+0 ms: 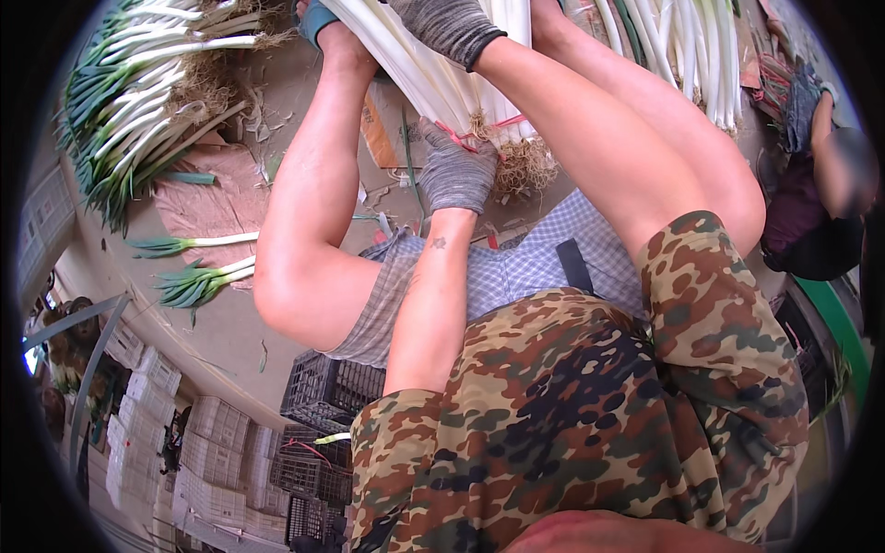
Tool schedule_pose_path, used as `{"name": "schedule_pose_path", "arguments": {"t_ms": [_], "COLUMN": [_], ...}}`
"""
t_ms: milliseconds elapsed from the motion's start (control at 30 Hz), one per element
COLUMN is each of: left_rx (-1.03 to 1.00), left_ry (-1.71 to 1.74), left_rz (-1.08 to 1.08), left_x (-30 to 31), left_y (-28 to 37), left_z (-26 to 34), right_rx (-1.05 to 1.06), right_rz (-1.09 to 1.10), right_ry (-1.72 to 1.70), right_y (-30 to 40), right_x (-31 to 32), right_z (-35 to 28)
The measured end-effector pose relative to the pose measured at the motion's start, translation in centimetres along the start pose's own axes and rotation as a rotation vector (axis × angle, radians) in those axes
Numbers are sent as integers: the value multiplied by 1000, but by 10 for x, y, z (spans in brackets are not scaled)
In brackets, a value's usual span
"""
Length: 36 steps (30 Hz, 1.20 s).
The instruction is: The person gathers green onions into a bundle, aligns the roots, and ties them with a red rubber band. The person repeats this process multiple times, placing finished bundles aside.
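Between my knees lies a bundle of long white-stalked green onions [442, 76], its hairy roots [529, 164] towards me. A pink-red tie [456, 136] runs around the stalks near the roots. My left hand [460, 169], in a grey knitted glove, grips the root end at the tie, fingers on the stalks. My right hand [446, 24], in a matching glove, lies over the stalks higher up, at the top edge of the view; its fingers are partly cut off, so its hold cannot be told. The leafy end is out of view.
A pile of green onions [138, 97] lies at upper left, more stalks [691, 62] at upper right. Loose onions [200, 276] lie by my left knee. Black crates [332, 390] and stacked white crates [207, 449] stand at lower left. Another person [809, 200] sits at right near red ties [774, 83].
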<state>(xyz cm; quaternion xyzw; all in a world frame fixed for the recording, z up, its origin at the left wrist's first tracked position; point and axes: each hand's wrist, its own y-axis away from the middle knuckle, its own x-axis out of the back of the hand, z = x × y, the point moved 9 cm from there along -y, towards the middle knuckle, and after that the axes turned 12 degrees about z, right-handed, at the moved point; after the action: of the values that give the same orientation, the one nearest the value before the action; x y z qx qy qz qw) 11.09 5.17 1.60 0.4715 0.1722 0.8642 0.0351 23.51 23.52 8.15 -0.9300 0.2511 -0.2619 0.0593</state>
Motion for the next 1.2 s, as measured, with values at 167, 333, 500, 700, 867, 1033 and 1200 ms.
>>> {"name": "schedule_pose_path", "arguments": {"t_ms": [167, 333, 500, 700, 867, 1033, 1200], "left_rx": [45, 10, 40, 46, 23, -97, -44], "left_ry": [-24, 50, 163, 260, 176, 208, 224], "left_rz": [-94, -89, -129, -158, -126, -64, -151], "left_x": [1, -5, -10, 0, -7, -24, -40], "left_y": [5, 5, 10, 12, 13, 13, 24], "left_z": [-3, -6, -5, 1, -5, -18, -25], "right_rx": [-119, -96, -84, -101, -76, -219, -224], "right_rz": [-145, -115, -117, -120, -96, -127, -127], "right_ry": [-48, 58, 135, 195, 214, 219, 159], "right_y": [17, 21, 26, 35, 48, 58, 72], "right_x": [-12, -10, -21, -21, -19, 11, 18], "right_z": [7, 19, 48, 53, 64, 35, 46]}}
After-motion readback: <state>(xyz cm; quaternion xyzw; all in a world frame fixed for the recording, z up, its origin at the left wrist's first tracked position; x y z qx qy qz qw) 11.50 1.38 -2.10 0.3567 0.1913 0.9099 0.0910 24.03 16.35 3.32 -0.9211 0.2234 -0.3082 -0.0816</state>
